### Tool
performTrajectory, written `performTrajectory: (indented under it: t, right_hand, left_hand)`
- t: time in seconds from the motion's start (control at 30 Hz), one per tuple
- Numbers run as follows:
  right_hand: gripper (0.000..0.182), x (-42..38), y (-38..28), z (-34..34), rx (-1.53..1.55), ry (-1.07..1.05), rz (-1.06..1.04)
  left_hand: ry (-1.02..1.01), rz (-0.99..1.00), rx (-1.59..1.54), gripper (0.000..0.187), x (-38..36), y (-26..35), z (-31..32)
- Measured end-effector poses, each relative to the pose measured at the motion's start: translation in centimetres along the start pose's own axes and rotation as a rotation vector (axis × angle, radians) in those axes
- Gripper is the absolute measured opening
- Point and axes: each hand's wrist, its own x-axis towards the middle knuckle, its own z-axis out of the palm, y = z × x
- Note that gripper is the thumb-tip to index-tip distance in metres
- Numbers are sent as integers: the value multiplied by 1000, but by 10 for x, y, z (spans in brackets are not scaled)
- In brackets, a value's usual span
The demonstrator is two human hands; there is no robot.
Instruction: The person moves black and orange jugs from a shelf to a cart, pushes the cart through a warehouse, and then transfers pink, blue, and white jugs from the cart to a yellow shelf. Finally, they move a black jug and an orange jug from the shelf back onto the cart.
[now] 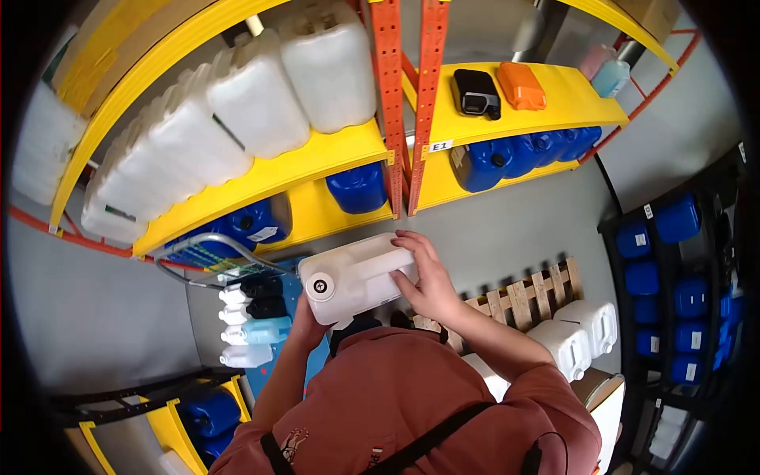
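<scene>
A white plastic jerrycan [358, 279] is held in front of my chest, its moulded handle on top and its white cap with a black centre toward the left. My right hand [427, 279] grips the right end, fingers over the top edge and thumb by the handle. My left hand [309, 323] is closed against the lower left side below the cap; part of its fingers is hidden behind the jerrycan.
A blue-decked trolley [289, 368] with several bottles stands at left. Yellow shelves [317, 158] ahead carry white jerrycans [257, 103] and blue canisters [356, 188]. A wooden pallet [518, 305], white jerrycans [564, 348] and a dark rack [625, 317] are at right.
</scene>
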Motion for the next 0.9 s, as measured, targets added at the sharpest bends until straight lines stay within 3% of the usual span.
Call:
performTrajectory:
  t: [0.03,0.07,0.1,0.13,0.17,0.27,0.3,0.33,0.4,0.43,0.8,0.9]
  right_hand:
    - [53,0,6,-11,-12,32,16]
    - [53,1,11,-21,8,126,52]
    - [53,5,17,-31,29,222,85]
    - [53,9,22,-42,16,258,99]
    - [53,12,28,-52,-19,325,116]
    - [52,28,52,-83,-132,513,152]
    - [51,34,60,-94,-153,556,199]
    - [48,41,64,-106,-166,603,237]
    - [47,53,78,-120,-148,730,258]
    - [47,61,85,-130,-119,818,258]
    - [42,54,154,-244,-142,1171,383]
    - [41,45,192,-296,-86,1225,294]
  left_hand:
    - [-58,43,88,49,10,12,22]
    - [-179,80,232,82,12,34,49]
    - [-211,67,251,82,30,40,60]
    - [-231,40,343,55,51,44,69]
    - [-252,11,437,43,72,46,76]
    - [-473,125,651,43,151,43,98]
    - [-609,314,762,43,165,50,116]
    - [-652,304,780,43,181,56,130]
    - [-702,116,631,50,220,64,152]
    - [-668,-234,323,56,257,56,152]
    - [-703,-498,598,64,347,35,343]
    - [-694,-504,632,65,372,9,404]
